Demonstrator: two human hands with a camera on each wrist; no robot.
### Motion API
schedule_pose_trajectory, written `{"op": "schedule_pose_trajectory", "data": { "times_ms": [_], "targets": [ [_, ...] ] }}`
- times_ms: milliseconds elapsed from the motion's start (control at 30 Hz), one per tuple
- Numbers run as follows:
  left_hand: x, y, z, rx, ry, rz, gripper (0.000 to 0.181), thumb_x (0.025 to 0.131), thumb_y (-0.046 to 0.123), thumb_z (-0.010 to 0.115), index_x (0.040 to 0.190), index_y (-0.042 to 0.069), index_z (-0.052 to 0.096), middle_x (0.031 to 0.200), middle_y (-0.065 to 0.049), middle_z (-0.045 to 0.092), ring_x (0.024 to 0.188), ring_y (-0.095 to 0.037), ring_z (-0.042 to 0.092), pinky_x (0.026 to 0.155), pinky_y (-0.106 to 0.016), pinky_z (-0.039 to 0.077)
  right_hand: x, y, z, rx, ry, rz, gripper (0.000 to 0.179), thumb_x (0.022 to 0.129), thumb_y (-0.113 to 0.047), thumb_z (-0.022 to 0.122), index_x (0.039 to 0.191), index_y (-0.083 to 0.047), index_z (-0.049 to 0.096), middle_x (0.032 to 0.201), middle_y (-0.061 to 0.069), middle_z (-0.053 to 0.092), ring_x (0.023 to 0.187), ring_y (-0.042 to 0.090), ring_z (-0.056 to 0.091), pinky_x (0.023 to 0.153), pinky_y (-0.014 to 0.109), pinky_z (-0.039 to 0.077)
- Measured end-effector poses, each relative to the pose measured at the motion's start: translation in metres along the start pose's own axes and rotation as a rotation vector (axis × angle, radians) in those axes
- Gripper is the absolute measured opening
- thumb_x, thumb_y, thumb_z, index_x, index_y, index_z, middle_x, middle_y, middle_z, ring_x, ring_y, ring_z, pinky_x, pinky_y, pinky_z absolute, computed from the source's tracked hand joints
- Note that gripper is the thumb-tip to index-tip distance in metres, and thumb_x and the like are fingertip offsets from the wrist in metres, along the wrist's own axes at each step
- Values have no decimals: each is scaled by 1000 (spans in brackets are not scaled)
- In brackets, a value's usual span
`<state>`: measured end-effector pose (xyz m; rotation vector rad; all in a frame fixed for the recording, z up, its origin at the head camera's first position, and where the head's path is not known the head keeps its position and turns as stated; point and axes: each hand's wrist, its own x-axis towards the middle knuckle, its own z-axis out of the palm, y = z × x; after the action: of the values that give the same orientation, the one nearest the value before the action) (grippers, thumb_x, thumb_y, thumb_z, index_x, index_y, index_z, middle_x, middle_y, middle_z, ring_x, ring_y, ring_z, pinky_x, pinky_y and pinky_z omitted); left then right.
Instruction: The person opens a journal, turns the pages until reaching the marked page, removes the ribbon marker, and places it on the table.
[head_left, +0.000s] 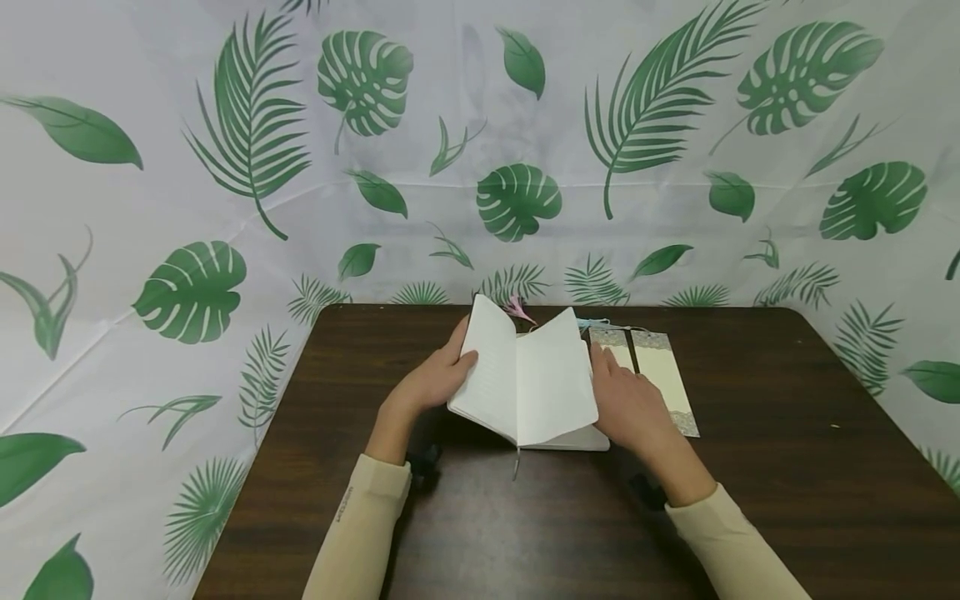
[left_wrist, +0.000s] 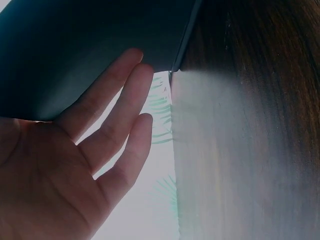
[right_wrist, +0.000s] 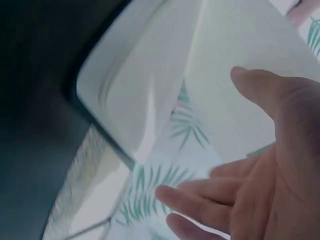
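Note:
An open notebook (head_left: 491, 371) with white pages and a dark cover (left_wrist: 100, 55) is held up over the dark wooden table, its ribbon bookmark (head_left: 516, 463) hanging from the spine. My left hand (head_left: 431, 379) grips its left side, thumb on the page edge and fingers behind the cover. At the right edge of a raised page (head_left: 555, 375), my right hand (head_left: 637, 404) has its fingers extended. In the right wrist view the right thumb (right_wrist: 257, 87) lies over that page, while the other fingers (right_wrist: 200, 200) spread apart from it.
Behind my right hand lies a cream booklet (head_left: 663, 371) with lace-patterned ends and a dark band. A pink thing (head_left: 517, 308) and a light blue one (head_left: 592, 322) show behind the notebook. Leaf-printed cloth (head_left: 420, 242) hangs beyond the table (head_left: 780, 433).

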<state>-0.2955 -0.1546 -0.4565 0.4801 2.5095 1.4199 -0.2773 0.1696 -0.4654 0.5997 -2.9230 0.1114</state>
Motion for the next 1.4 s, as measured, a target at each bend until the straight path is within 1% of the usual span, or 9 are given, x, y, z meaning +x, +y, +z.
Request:
{"op": "schedule_pose_trajectory", "data": {
  "times_ms": [100, 233, 433, 533, 633, 800, 933, 1100, 1400],
  "targets": [
    [1, 0, 0, 0, -3, -4, 72, 117, 32, 34, 175, 22, -8, 181, -12, 13, 142, -39, 50, 123, -56, 35, -1, -6, 5, 35, -43, -11, 68, 108, -44, 62, 152, 6, 49, 143, 25, 65, 119, 44, 70, 94, 63, 55],
    [1, 1, 1, 0, -9, -6, 72, 117, 33, 33, 175, 22, -8, 181, -13, 13, 140, -39, 51, 122, -56, 36, -2, -16, 12, 77, -114, -46, 63, 110, -49, 56, 153, -3, 54, 151, 18, 63, 137, 42, 61, 104, 67, 49],
    [2, 4, 3, 4, -1, 2, 72, 117, 32, 33, 175, 22, -8, 179, -15, 19, 128, -37, 60, 119, -55, 40, -3, -29, 19, 216, -134, -181, 64, 110, -51, 57, 162, -14, 49, 156, 11, 61, 137, 38, 63, 104, 64, 52],
    [3, 5, 4, 5, 7, 2, 72, 117, 34, 35, 175, 24, -7, 170, -19, 37, 111, -32, 68, 112, -54, 46, -4, -33, 21, 291, -192, -216, 66, 109, -47, 62, 166, -21, 44, 158, 6, 59, 137, 36, 63, 106, 61, 53],
    [3, 6, 5, 11, 18, -7, 71, 117, 40, 34, 175, 25, -5, 163, -19, 46, 105, -27, 70, 111, -53, 47, -6, -36, 21, 293, -254, -220, 71, 106, -46, 66, 170, -29, 38, 163, 4, 55, 141, 36, 59, 109, 61, 51],
    [3, 8, 6, 11, 28, -57, 75, 115, 59, 26, 175, 27, -6, 150, -19, 54, 101, -26, 70, 109, -53, 49, -8, -39, 22, 244, -288, -253, 77, 105, -44, 69, 171, -35, 32, 167, 12, 48, 146, 42, 52, 109, 66, 48],
    [3, 6, 6, 30, 26, -83, 80, 114, 61, 30, 175, 26, -8, 144, -19, 58, 99, -23, 70, 104, -52, 51, -9, -40, 17, 254, -312, -257, 77, 104, -42, 70, 171, -35, 31, 168, 12, 47, 148, 42, 51, 109, 68, 47],
    [1, 4, 5, 29, 18, -41, 77, 115, 39, 39, 175, 27, -9, 143, -20, 58, 93, -24, 70, 102, -50, 52, -8, -40, 13, 291, -361, -228, 74, 105, -43, 69, 170, -26, 38, 168, 9, 49, 151, 37, 51, 112, 65, 47],
    [1, 4, 3, 20, 10, 7, 75, 116, 30, 37, 175, 26, -8, 167, -18, 40, 100, -26, 69, 110, -53, 47, -9, -37, 10, 267, -391, -215, 64, 108, -40, 65, 163, -11, 50, 171, 11, 43, 157, 37, 43, 119, 62, 42]
  ]
}}
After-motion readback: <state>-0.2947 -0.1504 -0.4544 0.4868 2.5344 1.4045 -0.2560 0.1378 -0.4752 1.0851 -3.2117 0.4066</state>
